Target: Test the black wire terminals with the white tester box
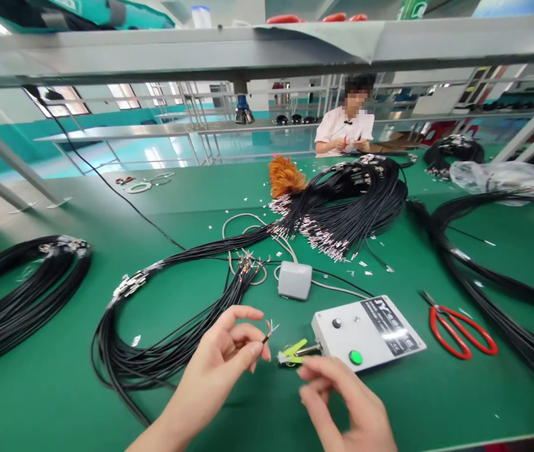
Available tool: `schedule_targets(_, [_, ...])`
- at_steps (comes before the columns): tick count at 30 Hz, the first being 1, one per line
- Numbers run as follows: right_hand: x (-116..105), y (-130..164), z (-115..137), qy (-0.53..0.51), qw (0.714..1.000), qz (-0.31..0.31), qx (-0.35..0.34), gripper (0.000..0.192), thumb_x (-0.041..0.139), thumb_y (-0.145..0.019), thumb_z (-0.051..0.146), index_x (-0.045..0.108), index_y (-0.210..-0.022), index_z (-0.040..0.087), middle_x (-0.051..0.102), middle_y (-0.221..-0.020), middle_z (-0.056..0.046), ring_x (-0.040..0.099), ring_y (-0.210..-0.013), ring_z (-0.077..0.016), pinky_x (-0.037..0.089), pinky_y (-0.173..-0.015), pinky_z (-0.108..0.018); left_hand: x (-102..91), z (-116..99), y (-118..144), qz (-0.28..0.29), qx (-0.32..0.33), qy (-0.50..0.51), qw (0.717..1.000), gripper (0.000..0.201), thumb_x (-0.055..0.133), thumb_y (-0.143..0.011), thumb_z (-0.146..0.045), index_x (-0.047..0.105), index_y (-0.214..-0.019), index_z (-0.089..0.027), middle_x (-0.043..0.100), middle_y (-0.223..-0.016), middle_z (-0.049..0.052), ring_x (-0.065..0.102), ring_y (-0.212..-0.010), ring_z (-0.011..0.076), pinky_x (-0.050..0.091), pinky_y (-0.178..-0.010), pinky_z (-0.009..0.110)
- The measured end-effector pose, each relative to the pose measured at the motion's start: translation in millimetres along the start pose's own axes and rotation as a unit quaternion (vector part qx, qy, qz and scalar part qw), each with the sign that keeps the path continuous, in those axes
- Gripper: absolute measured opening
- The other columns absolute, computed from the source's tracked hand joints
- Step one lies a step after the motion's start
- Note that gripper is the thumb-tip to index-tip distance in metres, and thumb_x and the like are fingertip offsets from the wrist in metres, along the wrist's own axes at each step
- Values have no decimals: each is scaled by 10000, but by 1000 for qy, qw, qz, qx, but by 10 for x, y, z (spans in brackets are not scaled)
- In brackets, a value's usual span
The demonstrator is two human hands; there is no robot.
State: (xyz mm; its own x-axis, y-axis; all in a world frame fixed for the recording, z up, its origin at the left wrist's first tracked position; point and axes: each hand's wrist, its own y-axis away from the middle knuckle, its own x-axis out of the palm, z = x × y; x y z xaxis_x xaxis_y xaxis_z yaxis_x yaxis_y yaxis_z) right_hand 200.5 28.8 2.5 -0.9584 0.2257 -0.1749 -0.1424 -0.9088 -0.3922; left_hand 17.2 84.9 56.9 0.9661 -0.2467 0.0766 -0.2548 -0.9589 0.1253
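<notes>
Between thumb and fingers, my left hand point(229, 351) pinches a black cable point(266, 339) near its stripped end, where thin red and white wires fan out. My right hand point(342, 395) has its thumb and index finger apart, with nothing visible between them. Just beyond its fingertips is a yellow-green clamp-like piece point(294, 351) on the shaft of a grey-white control box point(365, 333) with a black label, a knob and a green button. Left of my left hand lies a looped bundle of black cables point(154, 351), its stripped ends fanned out behind the hand.
Red-handled scissors point(462, 333) lie right of the box. A grey pedal-like block point(294, 280) with a cord sits behind it. More black cable bundles point(356, 207) spread across the green table point(191, 194). A metal shelf point(177, 53) spans overhead. A person point(346, 125) sits across the table.
</notes>
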Motion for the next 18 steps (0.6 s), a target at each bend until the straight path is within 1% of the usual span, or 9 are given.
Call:
schedule_targets(2, [119,-106,95,-87,990,35,109,201,652,-872,322,685,-1045,223,710,-841,-37,662,-604,-132,558,-601,-235,25,46,53,7,-6,-10,1000,304,670,-871,-348,520,-1098,-214,668,-746,-10,571,-701,147,431,-618,246])
schedule_targets(4, [200,-183,124,-148,968,64,193,279,667,-860,412,679,-1039,198,702,-828,-37,662,-611,-133,557,-627,-245,31,81,94,10,-11,-15,1000,302,665,-871,-354,524,-1101,-218,664,-750,-14,578,-706,148,440,-622,247])
schedule_targets(6, [242,-222,121,-180,952,82,232,300,672,-848,457,675,-966,181,693,-789,-33,649,-604,-130,540,-619,-242,28,101,124,14,-14,-19,1000,299,662,-870,-355,529,-1101,-219,662,-747,-16,584,-707,149,446,-618,245])
schedule_targets(8, [253,-238,114,-184,950,95,233,277,667,-844,451,661,-867,175,678,-739,-26,622,-582,-122,513,-587,-229,29,106,144,17,-18,-23,999,288,665,-862,-345,539,-1086,-216,659,-749,-14,599,-716,155,447,-610,242])
schedule_targets(10, [244,-243,114,-166,957,104,213,246,644,-855,413,635,-790,176,657,-690,-16,589,-551,-114,485,-548,-220,36,102,150,14,-20,-31,999,265,672,-844,-328,558,-1052,-209,657,-751,-9,615,-725,162,448,-610,245])
schedule_targets(12, [227,-240,116,-115,975,101,164,202,603,-882,343,617,-758,183,640,-667,-7,560,-545,-111,456,-526,-215,47,97,144,8,-23,-48,999,237,672,-825,-309,591,-1015,-194,651,-741,-5,620,-724,166,456,-635,255])
schedule_targets(15, [201,-225,110,-8,997,74,17,140,552,-908,212,608,-780,193,641,-709,-8,565,-601,-115,416,-531,-214,61,107,128,19,-32,-86,996,202,650,-806,-303,654,-950,-162,647,-710,9,599,-693,170,470,-659,276])
schedule_targets(17, [190,-212,101,52,994,55,-77,121,540,-908,144,599,-814,195,639,-728,-7,576,-624,-117,405,-558,-227,69,131,127,28,-32,-117,992,169,628,-809,-307,680,-855,-153,660,-711,26,586,-682,174,475,-651,281])
schedule_targets(18, [187,-207,97,78,990,46,-111,124,537,-906,122,592,-822,194,632,-719,-4,573,-615,-117,400,-569,-237,74,147,132,23,-24,-136,990,159,620,-813,-304,679,-805,-157,667,-715,31,585,-681,175,477,-645,279])
